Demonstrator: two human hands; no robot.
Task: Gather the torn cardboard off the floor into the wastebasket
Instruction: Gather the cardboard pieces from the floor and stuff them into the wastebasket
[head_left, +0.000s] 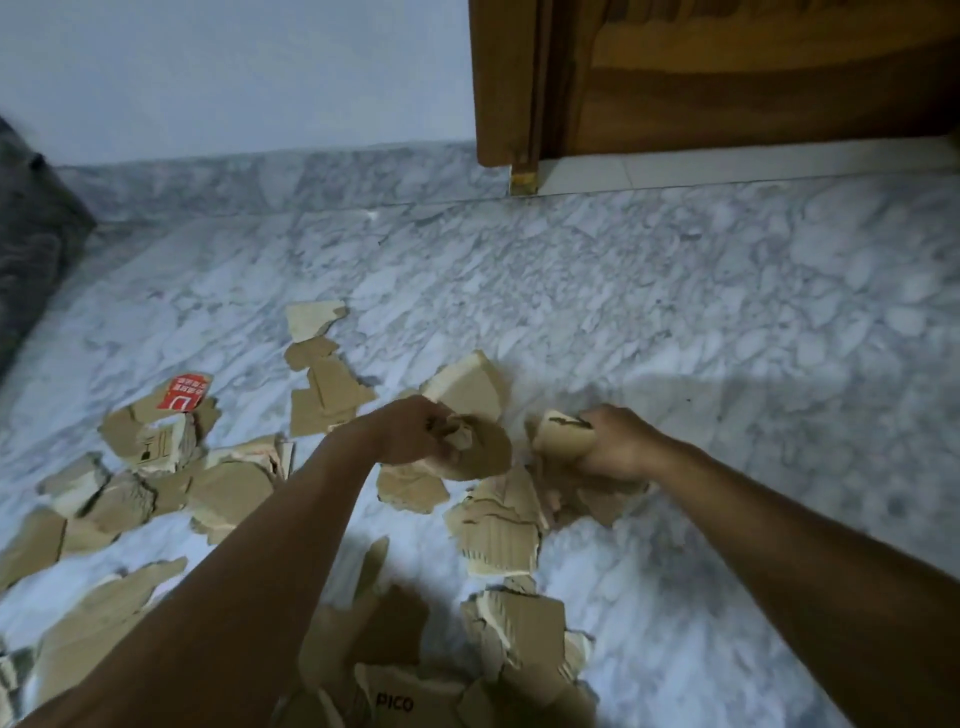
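Note:
Torn brown cardboard pieces lie scattered over the marble floor (675, 312). My left hand (410, 431) grips a bunch of cardboard scraps (483, 452) just above the floor. My right hand (618, 441) holds a curled cardboard piece (561, 439) over a small heap (498, 525). A scrap with a red label (184, 392) lies at the left. A large piece printed "PICO" (395, 699) sits at the bottom edge. No wastebasket is in view.
A wooden door (727, 78) and its frame stand at the back right. A pale wall with a marble skirting (285, 176) runs along the back. A dark grey object (31, 244) stands at the far left.

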